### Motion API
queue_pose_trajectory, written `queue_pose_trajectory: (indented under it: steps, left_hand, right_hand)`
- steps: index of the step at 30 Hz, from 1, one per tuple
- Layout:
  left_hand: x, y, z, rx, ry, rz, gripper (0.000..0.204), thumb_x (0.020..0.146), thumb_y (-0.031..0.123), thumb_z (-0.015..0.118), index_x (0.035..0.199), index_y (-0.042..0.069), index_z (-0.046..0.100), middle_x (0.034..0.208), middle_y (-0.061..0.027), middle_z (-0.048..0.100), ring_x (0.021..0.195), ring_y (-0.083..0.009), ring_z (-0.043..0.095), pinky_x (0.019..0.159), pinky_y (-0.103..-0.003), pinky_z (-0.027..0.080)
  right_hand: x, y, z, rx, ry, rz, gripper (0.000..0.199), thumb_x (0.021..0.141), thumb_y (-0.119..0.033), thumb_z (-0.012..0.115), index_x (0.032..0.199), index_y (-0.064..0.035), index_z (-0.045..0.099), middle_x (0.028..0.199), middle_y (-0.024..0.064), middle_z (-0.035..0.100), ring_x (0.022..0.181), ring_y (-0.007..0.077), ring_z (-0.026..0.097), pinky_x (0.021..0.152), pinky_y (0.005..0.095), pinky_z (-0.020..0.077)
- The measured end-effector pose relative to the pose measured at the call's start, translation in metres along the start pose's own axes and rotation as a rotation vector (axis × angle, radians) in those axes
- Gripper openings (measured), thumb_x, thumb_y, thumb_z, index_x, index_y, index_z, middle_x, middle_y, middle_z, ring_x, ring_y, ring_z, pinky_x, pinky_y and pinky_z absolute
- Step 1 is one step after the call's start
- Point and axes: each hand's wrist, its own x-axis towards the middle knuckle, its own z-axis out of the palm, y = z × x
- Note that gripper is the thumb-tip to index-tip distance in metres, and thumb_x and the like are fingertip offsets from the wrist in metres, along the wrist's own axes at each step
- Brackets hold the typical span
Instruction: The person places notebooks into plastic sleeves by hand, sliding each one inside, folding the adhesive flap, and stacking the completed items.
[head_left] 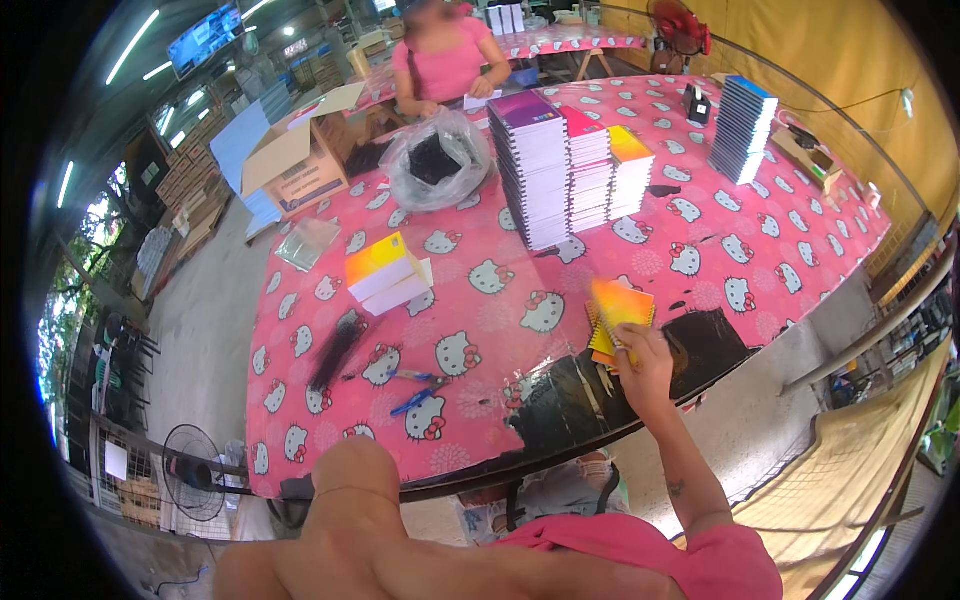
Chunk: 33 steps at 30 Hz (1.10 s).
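Nearest, the left arm folds in at the bottom of the view and its hand is out of sight, so nothing can be said of its fingers. The right hand [645,368] reaches out over the near edge of the tabletop [500,330], its fingers pinching the lower edge of an orange and yellow notebook [620,305], which is lifted off a few more of the same kind [603,345] lying on a black patch by the edge. Held by one edge only, the notebook could slip or fan open, and the small pile under it sits close enough to the rim to be nudged off. To the left lie blue-handled pliers [420,392], then a short stack of notebooks [388,272]. Farther on stand tall stacks [570,165] beside a plastic bag [437,160]; a knock could topple them. Beyond, another person in pink [445,55] works.
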Motion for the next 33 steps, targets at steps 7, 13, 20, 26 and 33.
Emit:
queue_pose_trajectory:
  steps: [7, 13, 20, 26, 33]
  left_hand:
    - [-0.001, 0.002, -0.005, 0.014, 0.027, 0.031, 0.025, 0.091, 0.017, 0.063, 0.110, 0.000, 0.065, 0.117, -0.0126, 0.066, 0.112, -0.0229, 0.062, 0.102, -0.039, 0.046]
    - [-0.007, 0.016, -0.026, 0.171, 0.231, 0.090, 0.023, 0.090, 0.015, 0.064, 0.108, 0.001, 0.065, 0.117, -0.0131, 0.065, 0.113, -0.0242, 0.061, 0.104, -0.041, 0.046]
    - [-0.178, 0.016, -0.258, 1.292, 1.043, -0.755, 0.048, 0.098, 0.029, 0.061, 0.135, -0.001, 0.055, 0.129, -0.0144, 0.061, 0.118, -0.0212, 0.058, 0.104, -0.035, 0.043]
    - [-0.322, 0.090, -0.348, 1.112, 1.381, -1.071, 0.059, 0.094, 0.054, 0.060, 0.130, 0.007, 0.058, 0.132, -0.0123, 0.060, 0.123, -0.0235, 0.054, 0.103, -0.039, 0.042]
    - [-0.321, 0.039, -0.355, 0.383, 1.374, -0.916, 0.056, 0.094, 0.057, 0.060, 0.126, 0.011, 0.059, 0.129, -0.0072, 0.063, 0.118, -0.0232, 0.058, 0.102, -0.042, 0.044]
  right_hand:
    - [0.003, 0.040, -0.006, 0.528, 0.063, 0.225, 0.026, 0.084, 0.014, 0.053, 0.102, -0.0022, 0.063, 0.117, 0.0140, 0.064, 0.112, 0.0225, 0.061, 0.098, 0.0345, 0.0464]
    - [0.043, 0.115, -0.010, 0.872, -0.288, 0.563, 0.025, 0.083, 0.014, 0.048, 0.091, -0.0054, 0.061, 0.142, 0.0117, 0.051, 0.110, 0.0175, 0.059, 0.088, 0.0281, 0.0476]
    - [0.070, 0.169, -0.015, 0.580, -0.560, 0.405, 0.031, 0.077, 0.013, 0.047, 0.098, 0.0005, 0.067, 0.127, 0.0164, 0.065, 0.124, 0.0261, 0.057, 0.107, 0.0357, 0.0415]
    - [0.131, 0.044, 0.093, 0.733, -0.464, 0.283, 0.041, 0.094, -0.011, 0.059, 0.135, -0.0075, 0.059, 0.135, 0.0077, 0.059, 0.124, 0.0207, 0.053, 0.104, 0.0336, 0.0416]
    - [0.155, -0.055, 0.262, 1.065, -0.834, 0.762, 0.088, 0.089, -0.057, 0.063, 0.155, -0.0090, 0.030, 0.151, 0.0051, 0.041, 0.134, 0.0207, 0.043, 0.107, 0.0425, 0.0367]
